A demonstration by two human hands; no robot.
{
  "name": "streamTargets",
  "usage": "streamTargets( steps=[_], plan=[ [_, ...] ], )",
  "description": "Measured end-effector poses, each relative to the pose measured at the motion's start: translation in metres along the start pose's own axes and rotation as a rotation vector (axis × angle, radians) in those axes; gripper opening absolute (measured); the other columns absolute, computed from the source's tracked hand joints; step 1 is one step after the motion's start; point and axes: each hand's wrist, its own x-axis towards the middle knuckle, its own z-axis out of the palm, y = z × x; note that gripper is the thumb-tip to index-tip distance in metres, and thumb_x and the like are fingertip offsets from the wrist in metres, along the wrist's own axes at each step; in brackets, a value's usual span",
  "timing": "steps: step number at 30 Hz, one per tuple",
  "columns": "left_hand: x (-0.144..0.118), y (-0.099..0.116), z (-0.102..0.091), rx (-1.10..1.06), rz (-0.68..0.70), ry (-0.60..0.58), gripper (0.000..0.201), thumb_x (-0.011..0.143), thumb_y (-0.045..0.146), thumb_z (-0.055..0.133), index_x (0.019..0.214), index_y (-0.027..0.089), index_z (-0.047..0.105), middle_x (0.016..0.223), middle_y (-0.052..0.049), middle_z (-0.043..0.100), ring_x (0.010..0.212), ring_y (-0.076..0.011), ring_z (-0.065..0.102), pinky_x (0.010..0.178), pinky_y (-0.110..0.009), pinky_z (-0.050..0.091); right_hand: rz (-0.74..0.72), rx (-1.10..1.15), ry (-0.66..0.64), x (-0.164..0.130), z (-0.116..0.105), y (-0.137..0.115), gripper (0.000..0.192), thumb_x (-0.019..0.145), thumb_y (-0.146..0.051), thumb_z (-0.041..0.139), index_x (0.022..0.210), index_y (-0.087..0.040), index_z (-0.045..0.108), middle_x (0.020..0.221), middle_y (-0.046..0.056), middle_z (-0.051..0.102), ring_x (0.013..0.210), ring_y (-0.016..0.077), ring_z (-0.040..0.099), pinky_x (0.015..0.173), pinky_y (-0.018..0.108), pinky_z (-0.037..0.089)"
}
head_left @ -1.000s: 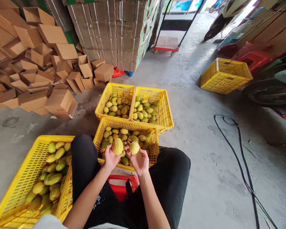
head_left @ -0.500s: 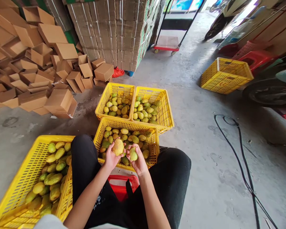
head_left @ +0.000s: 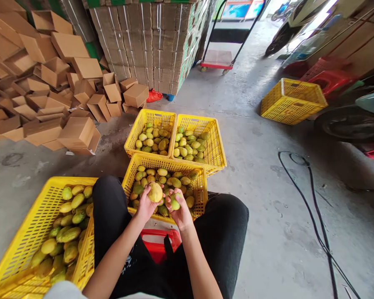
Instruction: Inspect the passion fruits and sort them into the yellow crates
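I see a concrete floor (head_left: 268, 174) running out ahead of me, with a tall stack of flat cardboard (head_left: 149, 41) at the far end and a loose heap of cardboard boxes (head_left: 50, 91) spilling down on the left. A trolley (head_left: 218, 58) with a red edge stands beyond the stack, and a black cable (head_left: 311, 207) snakes across the floor on the right. Near the scooters, well apart from me, lies one yellow crate (head_left: 291, 101) on its own.

Closer in, a big crate of fruit (head_left: 28, 232) sits just beside my left knee. Two more crates stand side by side farther out: the left far crate (head_left: 151, 120) and the right far crate (head_left: 205, 124), both part filled with green and yellow fruit. Touching their near edges is the middle crate (head_left: 165, 162), between my knees, with a red stool (head_left: 157, 245) showing under me.

Both hands are over that middle crate. My left hand (head_left: 145, 205) is curled about a yellow fruit (head_left: 155, 192), fingers round its lower half, the top of it bare. My right hand (head_left: 180, 209) is wrapped more closely around a smaller green fruit (head_left: 175, 202), which shows only partly between fingers and thumb. The two fruits are just beside each other, above the pile in the crate.
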Motion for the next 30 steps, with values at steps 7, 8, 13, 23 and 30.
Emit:
streamTargets(
  steps=[7,8,13,23,30],
  plan=[
    [0.002,-0.005,-0.002,0.003,-0.070,0.025,0.032,0.083,0.038,0.059,0.111,0.021,0.055,0.089,-0.007,0.065,0.067,-0.0167,0.064,0.050,-0.022,0.047,0.017,0.024,0.031,0.002,0.001,0.000,0.016,0.082,-0.036,0.063,0.082,-0.021,0.058,0.080,-0.002,0.059,0.066,0.0092,0.056,0.049,0.017,0.044],
    [0.003,-0.005,-0.003,-0.011,-0.075,0.041,0.033,0.084,0.039,0.057,0.112,0.021,0.054,0.090,-0.007,0.066,0.069,-0.0175,0.065,0.053,-0.024,0.049,0.023,0.054,0.041,0.002,0.001,-0.002,0.016,0.081,-0.037,0.062,0.083,-0.022,0.059,0.083,-0.001,0.061,0.071,0.0108,0.059,0.054,0.020,0.049],
    [0.003,-0.002,-0.006,-0.114,-0.020,0.038,0.033,0.085,0.033,0.052,0.117,0.023,0.053,0.105,-0.009,0.066,0.096,-0.0252,0.066,0.078,-0.038,0.053,-0.037,0.110,0.045,0.002,0.005,-0.008,0.030,0.071,-0.032,0.065,0.100,-0.024,0.064,0.111,0.003,0.065,0.104,0.0225,0.062,0.088,0.039,0.053],
    [-0.001,-0.010,-0.003,0.100,-0.060,-0.118,0.029,0.084,0.036,0.059,0.107,0.023,0.049,0.094,-0.007,0.065,0.074,-0.0213,0.067,0.047,-0.024,0.050,-0.010,0.097,0.108,0.006,-0.004,0.000,0.019,0.075,-0.029,0.070,0.091,-0.023,0.062,0.078,-0.002,0.062,0.062,0.0071,0.058,0.054,0.015,0.050],
    [0.001,-0.010,-0.004,0.049,-0.073,-0.037,0.036,0.085,0.043,0.055,0.114,0.023,0.049,0.089,-0.006,0.064,0.070,-0.0193,0.065,0.046,-0.022,0.048,0.039,0.138,0.101,0.005,-0.003,-0.003,0.017,0.079,-0.034,0.064,0.089,-0.021,0.063,0.084,0.001,0.064,0.070,0.0101,0.061,0.058,0.018,0.053]
  ],
)
